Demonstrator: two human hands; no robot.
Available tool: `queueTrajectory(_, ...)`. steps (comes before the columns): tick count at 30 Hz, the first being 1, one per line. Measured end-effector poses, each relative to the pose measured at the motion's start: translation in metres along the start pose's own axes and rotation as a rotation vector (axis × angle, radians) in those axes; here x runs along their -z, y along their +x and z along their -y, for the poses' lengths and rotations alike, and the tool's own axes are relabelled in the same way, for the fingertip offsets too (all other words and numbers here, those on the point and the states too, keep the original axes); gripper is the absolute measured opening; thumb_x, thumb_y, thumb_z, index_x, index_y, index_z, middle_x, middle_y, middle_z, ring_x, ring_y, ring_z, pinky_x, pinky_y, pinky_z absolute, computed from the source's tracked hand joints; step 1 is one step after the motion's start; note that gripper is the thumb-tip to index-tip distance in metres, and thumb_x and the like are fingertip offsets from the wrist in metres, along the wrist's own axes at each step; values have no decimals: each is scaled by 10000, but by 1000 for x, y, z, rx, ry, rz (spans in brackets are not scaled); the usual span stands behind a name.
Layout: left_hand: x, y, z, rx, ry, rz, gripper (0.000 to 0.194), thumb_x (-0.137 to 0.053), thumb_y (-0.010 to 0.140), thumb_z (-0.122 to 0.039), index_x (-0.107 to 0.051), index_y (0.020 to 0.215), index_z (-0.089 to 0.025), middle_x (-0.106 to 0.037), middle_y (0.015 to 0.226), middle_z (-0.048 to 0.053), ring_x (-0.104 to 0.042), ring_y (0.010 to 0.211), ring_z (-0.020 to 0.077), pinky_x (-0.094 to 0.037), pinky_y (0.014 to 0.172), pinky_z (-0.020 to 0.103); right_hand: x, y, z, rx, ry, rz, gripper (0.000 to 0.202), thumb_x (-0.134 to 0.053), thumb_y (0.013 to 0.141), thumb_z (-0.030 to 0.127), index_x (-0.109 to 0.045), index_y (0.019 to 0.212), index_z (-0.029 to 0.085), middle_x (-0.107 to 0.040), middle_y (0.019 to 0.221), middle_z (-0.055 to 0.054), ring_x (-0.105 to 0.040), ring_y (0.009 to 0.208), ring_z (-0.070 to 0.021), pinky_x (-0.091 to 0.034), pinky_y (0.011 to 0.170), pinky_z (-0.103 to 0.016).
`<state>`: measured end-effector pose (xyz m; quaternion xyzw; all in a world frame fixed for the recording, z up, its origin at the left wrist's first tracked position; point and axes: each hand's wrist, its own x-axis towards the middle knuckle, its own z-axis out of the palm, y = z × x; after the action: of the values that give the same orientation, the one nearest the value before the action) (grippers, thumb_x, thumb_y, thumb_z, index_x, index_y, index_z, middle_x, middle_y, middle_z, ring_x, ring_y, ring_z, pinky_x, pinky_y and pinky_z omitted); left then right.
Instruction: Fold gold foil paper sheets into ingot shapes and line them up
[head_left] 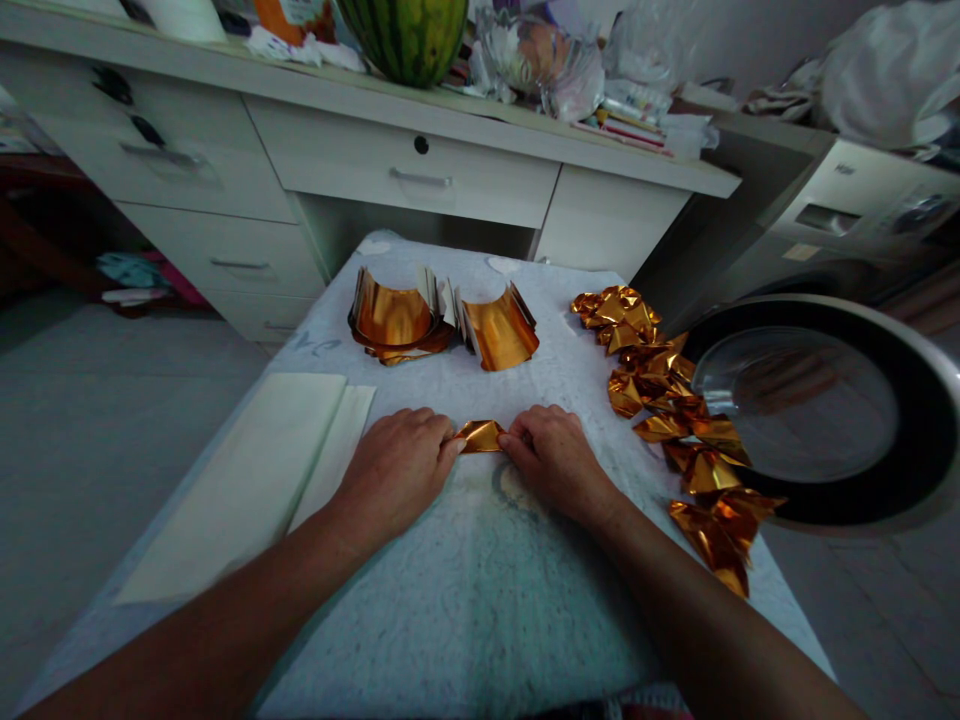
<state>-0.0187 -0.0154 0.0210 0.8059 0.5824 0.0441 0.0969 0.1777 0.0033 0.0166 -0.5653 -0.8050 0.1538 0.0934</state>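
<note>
Between my two hands, low over the middle of the cloth-covered table [480,590], is a small folded piece of gold foil paper [481,436]. My left hand [405,455] is closed, pinching its left end between thumb and fingers. Its right end is gripped by my right hand [551,455], closed in the same way. Beyond the hands stand two curved stacks of gold foil sheets, a left stack [394,315] and a right stack [501,330], with pale backs. Several crumpled, folded gold foil pieces [675,395] lie in a line along the table's right side.
Pale paper sheets [240,480] lie at the table's left. Past the far edge is a white drawer desk [405,160] bearing a watermelon [409,35] and a glass bowl [525,55]. At the right, a washing machine's open round door [915,450] reaches close to the table.
</note>
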Motion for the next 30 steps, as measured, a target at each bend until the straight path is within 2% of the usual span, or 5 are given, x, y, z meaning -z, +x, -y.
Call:
queueTrajectory(10,-8,2,1,6,48,-54,342,-366,974,-308,-656,847,-180,-691,847,79,-639,826,245,-454,779,378,2,2,1,5,-88,35,254,-491,973,308,-682,856,188,-690,891,-51,-577,872,-196,-322,766,-314)
queueTrajectory(24,-7,1,-4,56,135,-70,281,-422,944,-349,-633,851,-188,-686,808,80,-644,767,248,-457,691,370,-1,1,6,-46,-123,-4,246,-537,956,359,-656,817,195,-683,856,-53,-569,814,-203,-322,728,-320)
queueTrajectory(30,-6,0,-6,50,151,-64,297,-390,960,-333,-623,851,-183,-679,810,88,-646,772,250,-454,695,370,-3,2,5,-49,-117,-19,230,-570,939,358,-643,791,198,-677,841,-47,-569,811,-198,-319,728,-317)
